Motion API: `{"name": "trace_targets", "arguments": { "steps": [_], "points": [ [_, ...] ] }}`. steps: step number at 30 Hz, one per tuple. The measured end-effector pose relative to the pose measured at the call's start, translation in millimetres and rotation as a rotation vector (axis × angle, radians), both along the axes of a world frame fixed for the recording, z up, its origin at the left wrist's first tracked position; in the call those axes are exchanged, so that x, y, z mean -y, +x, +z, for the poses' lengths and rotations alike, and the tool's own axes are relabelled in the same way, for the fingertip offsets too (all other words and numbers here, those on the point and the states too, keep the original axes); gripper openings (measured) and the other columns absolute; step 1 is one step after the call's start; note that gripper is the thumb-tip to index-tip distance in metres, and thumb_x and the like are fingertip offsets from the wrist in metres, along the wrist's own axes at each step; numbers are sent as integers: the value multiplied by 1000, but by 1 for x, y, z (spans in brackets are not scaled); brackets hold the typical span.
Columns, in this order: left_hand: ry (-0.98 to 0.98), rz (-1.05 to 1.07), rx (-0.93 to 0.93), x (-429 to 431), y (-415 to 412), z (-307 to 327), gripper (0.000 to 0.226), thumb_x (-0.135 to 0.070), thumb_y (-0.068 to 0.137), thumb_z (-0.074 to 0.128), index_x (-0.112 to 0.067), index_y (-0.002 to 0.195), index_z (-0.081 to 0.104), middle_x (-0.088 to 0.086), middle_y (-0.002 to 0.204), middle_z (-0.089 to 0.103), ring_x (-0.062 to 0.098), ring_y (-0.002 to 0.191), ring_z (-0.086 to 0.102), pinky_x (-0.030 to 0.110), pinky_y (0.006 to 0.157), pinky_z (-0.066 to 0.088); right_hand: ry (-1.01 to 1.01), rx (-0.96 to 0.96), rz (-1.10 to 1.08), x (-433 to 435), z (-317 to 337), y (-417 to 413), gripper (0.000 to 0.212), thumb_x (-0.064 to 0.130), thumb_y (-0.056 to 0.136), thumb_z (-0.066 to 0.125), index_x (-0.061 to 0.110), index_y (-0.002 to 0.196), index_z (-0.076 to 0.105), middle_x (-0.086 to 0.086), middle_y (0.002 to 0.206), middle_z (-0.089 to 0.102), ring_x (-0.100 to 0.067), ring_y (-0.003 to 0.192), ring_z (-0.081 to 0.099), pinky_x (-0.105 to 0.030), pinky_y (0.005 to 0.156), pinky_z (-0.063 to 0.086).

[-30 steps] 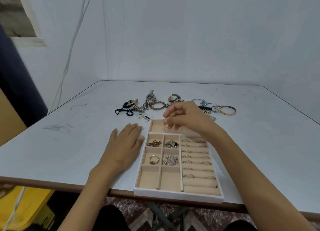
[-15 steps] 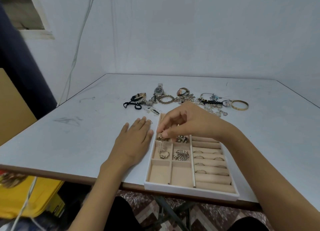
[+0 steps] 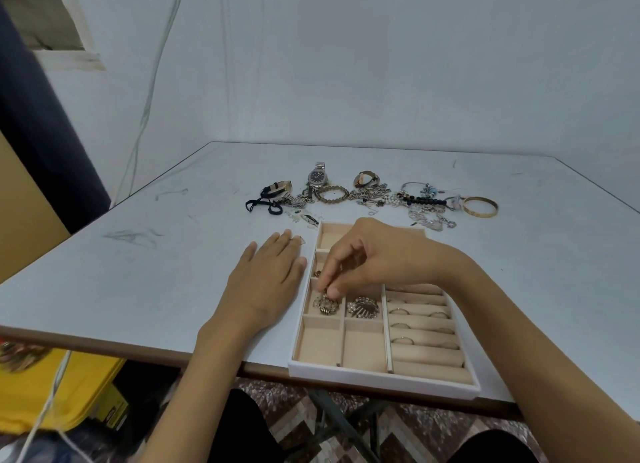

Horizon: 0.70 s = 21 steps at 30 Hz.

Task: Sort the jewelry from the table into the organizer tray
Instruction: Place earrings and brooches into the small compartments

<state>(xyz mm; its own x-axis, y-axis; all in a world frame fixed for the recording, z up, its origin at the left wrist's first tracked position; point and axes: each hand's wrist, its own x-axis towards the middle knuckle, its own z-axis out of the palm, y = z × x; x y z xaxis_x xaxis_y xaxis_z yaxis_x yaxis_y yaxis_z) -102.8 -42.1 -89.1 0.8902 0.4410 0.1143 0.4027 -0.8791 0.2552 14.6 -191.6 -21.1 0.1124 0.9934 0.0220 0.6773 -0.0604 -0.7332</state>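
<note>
A beige organizer tray with a white rim lies at the table's near edge. My right hand reaches over its left compartments and pinches a small gold piece down in the middle-left compartment. A silver brooch sits in the compartment beside it. Several rings stand in the ring rolls on the right. My left hand rests flat on the table against the tray's left side. Loose jewelry lies in a row behind the tray: a watch, a bead bracelet, a gold bangle.
A black cord bracelet and small loose pieces lie left of the tray's far corner. The white table is backed by a wall. A yellow bin stands under the table at left.
My right hand has come from the tray's far compartment toward me, lowering the small piece into the middle-left compartment. The left hand has stayed flat beside the tray. The head camera has shifted.
</note>
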Motion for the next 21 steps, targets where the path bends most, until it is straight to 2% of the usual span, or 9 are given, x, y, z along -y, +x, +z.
{"name": "trace_targets", "arguments": {
  "steps": [2, 6, 9, 13, 15, 17, 21],
  "points": [
    [-4, 0, 4, 0, 0, 0, 51, -36, 104, 18, -23, 153, 17, -5, 161, 9, 9, 148, 3, 33, 120, 0, 2, 3, 7, 0, -2, 0, 16, 9, 78, 77, 8, 95, 77, -6, 83, 75, -37, 78, 66, -44, 72, 52],
    [-2, 1, 9, 0, 0, 1, 50, -36, 104, 19, -23, 152, 18, -5, 161, 10, 9, 148, 4, 33, 120, 1, -22, 3, -2, -1, -3, -2, 17, 6, 78, 77, 9, 94, 77, -6, 81, 75, -14, 70, 67, -26, 68, 51],
    [-6, 2, 15, 0, 0, -1, 50, -37, 104, 19, -23, 152, 18, -6, 161, 10, 8, 148, 4, 33, 120, 1, -38, -34, -14, -2, -3, -3, 17, 3, 77, 77, 6, 94, 75, -6, 79, 75, -7, 67, 68, -17, 62, 51],
    [-7, 3, 15, -1, 1, -2, 51, -37, 104, 19, -23, 152, 18, -6, 161, 10, 8, 148, 4, 33, 120, 1, -17, -14, -37, -1, -3, -6, 12, 4, 76, 79, 5, 88, 76, -1, 70, 72, 3, 53, 59, -9, 54, 42],
    [-3, 5, 13, -1, 1, -2, 51, -37, 104, 19, -24, 152, 18, -6, 161, 10, 8, 148, 4, 33, 120, 1, 4, 31, -36, -2, -3, -8, 11, 6, 75, 80, 8, 85, 77, 1, 67, 71, 1, 51, 58, -10, 53, 42],
    [2, 6, 13, -2, 1, -2, 50, -37, 104, 18, -24, 152, 17, -6, 161, 9, 8, 148, 4, 33, 120, 0, 21, 45, -36, -4, -4, -9, 12, 7, 73, 81, 11, 84, 78, -1, 70, 73, -8, 56, 62, -19, 57, 48],
    [6, 5, 11, -1, 1, -2, 51, -37, 104, 18, -24, 153, 16, -6, 161, 9, 8, 148, 4, 33, 120, 0, 49, 76, -29, -7, -9, -9, 14, 11, 70, 83, 16, 82, 79, -2, 74, 72, -22, 61, 60, -27, 59, 45]
  ]
}}
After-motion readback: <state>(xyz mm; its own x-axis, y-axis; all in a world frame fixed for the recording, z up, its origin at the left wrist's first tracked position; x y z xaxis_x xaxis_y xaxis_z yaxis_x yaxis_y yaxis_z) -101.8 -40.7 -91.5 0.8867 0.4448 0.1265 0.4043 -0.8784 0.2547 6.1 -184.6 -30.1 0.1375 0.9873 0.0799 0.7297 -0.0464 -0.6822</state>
